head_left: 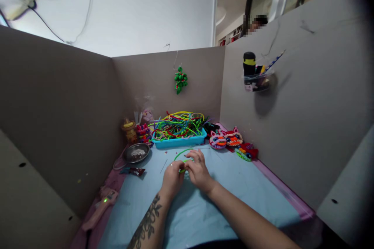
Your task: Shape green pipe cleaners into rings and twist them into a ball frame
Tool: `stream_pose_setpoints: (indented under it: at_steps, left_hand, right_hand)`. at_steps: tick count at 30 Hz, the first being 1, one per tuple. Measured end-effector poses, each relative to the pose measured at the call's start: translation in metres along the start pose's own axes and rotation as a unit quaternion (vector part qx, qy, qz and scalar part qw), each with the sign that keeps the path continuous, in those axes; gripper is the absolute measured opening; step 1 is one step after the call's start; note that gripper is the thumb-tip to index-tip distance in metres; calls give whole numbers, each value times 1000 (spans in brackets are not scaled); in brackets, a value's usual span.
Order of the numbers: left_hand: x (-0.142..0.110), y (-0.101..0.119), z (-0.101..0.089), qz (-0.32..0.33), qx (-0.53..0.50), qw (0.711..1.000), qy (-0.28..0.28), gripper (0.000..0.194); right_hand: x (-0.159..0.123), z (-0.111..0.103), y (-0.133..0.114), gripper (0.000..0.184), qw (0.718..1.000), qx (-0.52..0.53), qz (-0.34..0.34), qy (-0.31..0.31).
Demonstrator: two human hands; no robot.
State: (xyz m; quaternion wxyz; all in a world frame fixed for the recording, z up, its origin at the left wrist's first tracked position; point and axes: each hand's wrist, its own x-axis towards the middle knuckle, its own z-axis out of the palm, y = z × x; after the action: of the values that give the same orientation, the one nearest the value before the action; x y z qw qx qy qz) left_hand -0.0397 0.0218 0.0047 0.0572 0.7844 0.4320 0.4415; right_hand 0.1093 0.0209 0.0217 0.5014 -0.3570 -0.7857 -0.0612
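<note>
Over the middle of the light blue table cover (233, 194), my left hand (172, 177) pinches a bright green cord (179, 155). The fingers of my right hand (200, 171) close on the same cord close beside, thumb and index finger together and the other fingers raised. Part of the cord arches up in a loop behind the hands, and a short piece shows between them. My fingers hide the exact point of grip. A thin needle-like rod (163, 166) lies left of my left hand.
Behind the hands stands a blue tray (181, 142) heaped with coloured cords. A metal bowl (136, 152) with small white bits and a pink glue gun (101, 208) are at left. Colourful braided pieces (233, 138) lie at right. Grey partitions (166, 85) enclose the table.
</note>
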Motion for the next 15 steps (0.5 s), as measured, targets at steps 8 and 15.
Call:
stream_pose_setpoints:
  at_steps: [8, 15]
  left_hand:
    - [5, 7, 1, -114, -189, 974, 44, 31]
    - [14, 7, 0, -236, -404, 882, 59, 39]
  right_hand:
    - [2, -4, 3, 32, 1000, -10, 14, 14]
    - [-1, 2, 1, 12, 998, -12, 57, -3]
